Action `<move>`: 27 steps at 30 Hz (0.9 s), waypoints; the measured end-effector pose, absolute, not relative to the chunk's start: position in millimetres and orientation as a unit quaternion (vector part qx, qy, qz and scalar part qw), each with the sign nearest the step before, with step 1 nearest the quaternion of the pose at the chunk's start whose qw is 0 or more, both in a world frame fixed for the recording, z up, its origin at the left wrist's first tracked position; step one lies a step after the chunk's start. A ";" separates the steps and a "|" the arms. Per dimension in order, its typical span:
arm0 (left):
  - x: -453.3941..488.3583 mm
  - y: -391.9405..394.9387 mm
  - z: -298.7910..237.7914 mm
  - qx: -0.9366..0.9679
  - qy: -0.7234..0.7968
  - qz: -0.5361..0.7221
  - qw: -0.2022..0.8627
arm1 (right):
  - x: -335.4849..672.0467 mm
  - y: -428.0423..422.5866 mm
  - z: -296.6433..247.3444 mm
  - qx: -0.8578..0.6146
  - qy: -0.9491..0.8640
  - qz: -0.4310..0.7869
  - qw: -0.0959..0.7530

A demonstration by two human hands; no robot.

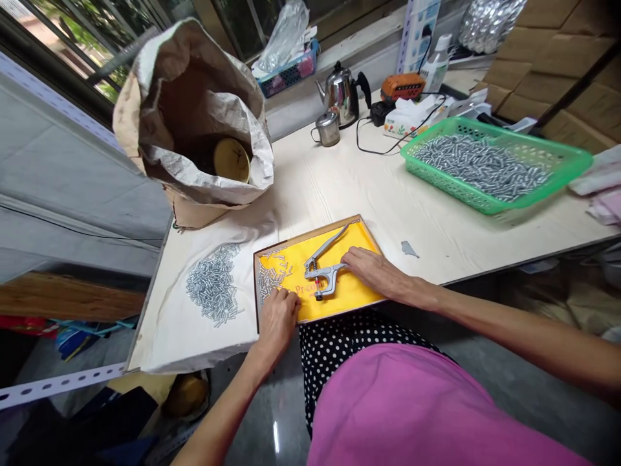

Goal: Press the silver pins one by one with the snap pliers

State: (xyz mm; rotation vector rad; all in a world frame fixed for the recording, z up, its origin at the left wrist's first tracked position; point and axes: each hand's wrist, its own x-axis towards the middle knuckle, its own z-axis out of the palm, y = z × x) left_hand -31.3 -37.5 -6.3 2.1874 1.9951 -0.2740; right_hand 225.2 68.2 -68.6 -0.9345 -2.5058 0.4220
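Note:
A shallow cardboard tray (366,226) with a yellow lining lies at the table's front edge. Inside it are grey metal hand pliers (330,275) with a spring, a red part and a black foot; their jaws point toward me. My right hand (366,266) is closed around the end of the lower handle, while the upper lever stands raised. At the tray's front left, my left hand (279,315) has its fingers curled beside loose small metal pins (270,278). What its fingertips hold, if anything, is hidden.
A heap of similar pins (212,285) lies on white cloth (165,336) left of the tray. A large paper sack (194,188) stands behind it. Back right is a green basket (485,204) of metal pieces. A kettle (341,94), cup (328,129) and cable (383,153) stand farther back.

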 end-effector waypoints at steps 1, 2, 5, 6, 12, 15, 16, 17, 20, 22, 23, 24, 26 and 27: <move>-34.7 -36.3 -5.5 0.725 0.678 -0.104 0.062 | 226.1 66.3 -68.1 -0.335 -0.904 0.147 0.221; -38.3 -35.6 -4.7 0.713 0.691 -0.109 0.047 | 226.5 64.1 -67.1 -0.329 -0.906 0.140 0.225; -48.7 -35.8 -4.4 0.685 0.722 -0.080 0.051 | 222.7 57.1 -61.3 -0.296 -0.918 0.112 0.240; -51.4 -36.3 -4.9 0.680 0.728 -0.059 0.059 | 219.5 55.5 -58.9 -0.288 -0.919 0.103 0.247; -58.3 -29.9 -10.2 0.659 0.748 0.058 0.055 | 203.0 62.3 -42.4 -0.328 -0.876 0.103 0.339; -54.1 -21.3 -12.3 0.661 0.745 0.080 0.041 | 208.4 65.4 -35.8 -0.348 -0.854 0.107 0.372; -52.5 -18.3 -12.6 0.663 0.743 0.084 0.040 | 211.8 64.3 -35.6 -0.351 -0.853 0.103 0.373; -51.8 -15.5 -12.5 0.664 0.742 0.089 0.037 | 215.6 62.0 -37.0 -0.351 -0.854 0.098 0.371; -61.4 -8.6 -9.7 0.648 0.756 0.091 0.009 | 226.9 51.1 -50.2 -0.354 -0.865 0.092 0.343; -80.9 -6.5 -6.0 0.618 0.782 0.082 -0.026 | 232.7 43.5 -62.8 -0.356 -0.871 0.090 0.326; -93.9 -6.4 -4.0 0.598 0.797 0.074 -0.042 | 234.9 40.5 -68.7 -0.355 -0.874 0.090 0.318; -108.0 -6.9 -2.4 0.577 0.812 0.065 -0.055 | 236.5 38.1 -73.7 -0.357 -0.877 0.092 0.309; -136.3 -8.8 -0.7 0.538 0.839 0.043 -0.067 | 238.1 35.7 -80.6 -0.361 -0.880 0.100 0.290; -148.7 -9.7 -0.9 0.525 0.848 0.033 -0.066 | 238.2 35.3 -82.4 -0.366 -0.880 0.106 0.283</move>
